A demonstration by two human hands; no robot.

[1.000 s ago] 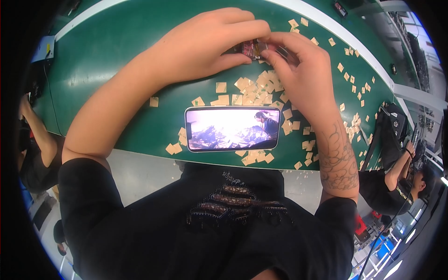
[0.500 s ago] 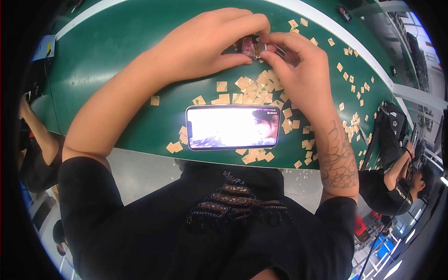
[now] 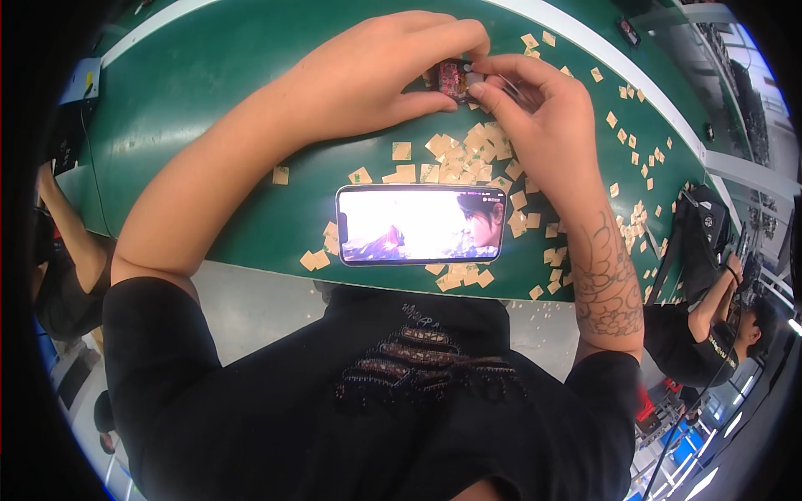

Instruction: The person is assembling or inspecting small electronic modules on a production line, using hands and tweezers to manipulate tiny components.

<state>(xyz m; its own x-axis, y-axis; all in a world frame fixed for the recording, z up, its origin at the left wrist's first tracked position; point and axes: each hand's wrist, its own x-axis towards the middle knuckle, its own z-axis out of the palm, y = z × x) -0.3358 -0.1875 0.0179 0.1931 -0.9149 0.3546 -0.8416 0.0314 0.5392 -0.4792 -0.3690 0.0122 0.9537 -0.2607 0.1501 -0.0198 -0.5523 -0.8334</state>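
Note:
My left hand (image 3: pixel 393 79) is curled around a small open electronic device with a red circuit board (image 3: pixel 452 80), gripping it between thumb and fingers near the table's far side. At the device's right end, my right hand (image 3: pixel 543 104) pinches at a small grey piece (image 3: pixel 474 78) with thumb and forefinger. Thin metal tweezers (image 3: pixel 511 87) lie within that same hand, partly hidden by the fingers. Just below the hands is a heap of small square beige stickers (image 3: pixel 464 154).
A lit phone (image 3: pixel 420 225) playing a video lies on the green table (image 3: pixel 225 209) in front of me. More stickers (image 3: pixel 631 221) are scattered to the right. A black bag (image 3: pixel 697 230) sits at the right edge. Co-workers (image 3: pixel 710 334) sit on both sides.
Both hands and the device appear slightly shifted right, along with the whole view. My right fingertips have adjusted a little at the device's end. The phone's picture has changed.

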